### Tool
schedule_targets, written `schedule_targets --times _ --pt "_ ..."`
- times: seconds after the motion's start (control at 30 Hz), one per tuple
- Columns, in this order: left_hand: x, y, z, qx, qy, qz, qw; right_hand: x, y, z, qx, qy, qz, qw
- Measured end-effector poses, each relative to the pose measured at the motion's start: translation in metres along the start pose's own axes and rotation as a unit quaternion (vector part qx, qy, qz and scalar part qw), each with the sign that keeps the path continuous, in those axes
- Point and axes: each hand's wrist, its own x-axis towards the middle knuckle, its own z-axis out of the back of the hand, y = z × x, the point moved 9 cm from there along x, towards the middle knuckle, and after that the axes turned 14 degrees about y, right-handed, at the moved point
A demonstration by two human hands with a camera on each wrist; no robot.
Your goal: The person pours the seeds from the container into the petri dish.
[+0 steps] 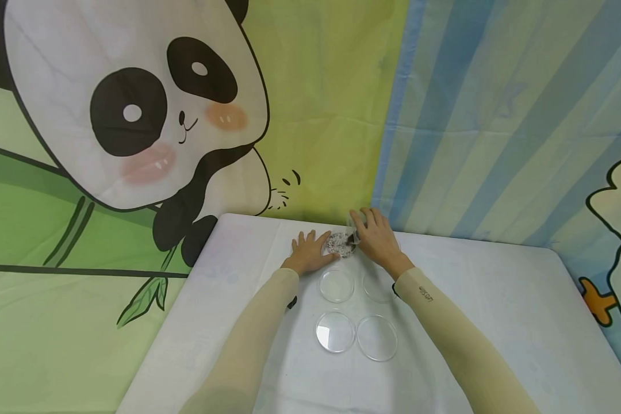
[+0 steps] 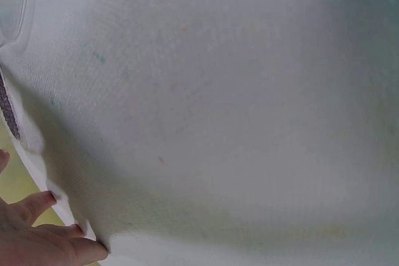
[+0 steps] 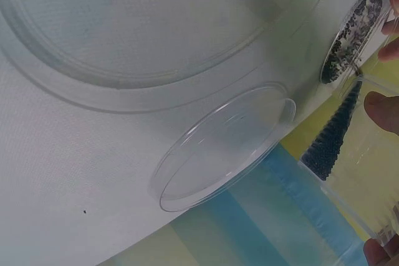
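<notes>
**Pale sleeves (image 1: 236, 356) extend toward a speckled dish (image 1: 340, 245)**

Under the speckled dish spreads a white table (image 1: 476, 299). At the dish's left rim, the left hand (image 1: 307, 255) lies with fingers spread. To its right, the right hand (image 1: 378, 237) grips a tilted clear box (image 3: 365, 169), dark grains (image 3: 332, 138) gathered in one corner. One clear dish (image 3: 224, 147) lies right of the speckled one; four clear dishes (image 1: 336, 286) sit nearer the person.

Low on the person's right sleeve (image 1: 455, 328), I can see a short run of small dark lettering (image 1: 425, 294), printed on a slant along the pale cloth. It seems to begin with a capital L, but the rest is too small for me to read surely.
</notes>
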Motion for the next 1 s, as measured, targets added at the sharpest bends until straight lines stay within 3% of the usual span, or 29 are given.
schedule_targets --times 1.0 --pt "-0.0021 -0.0011 0.0012 0.000 0.010 0.003 0.9999 0.0049 0.0029 -0.0057 -0.006 0.019 -0.006 0.9998"
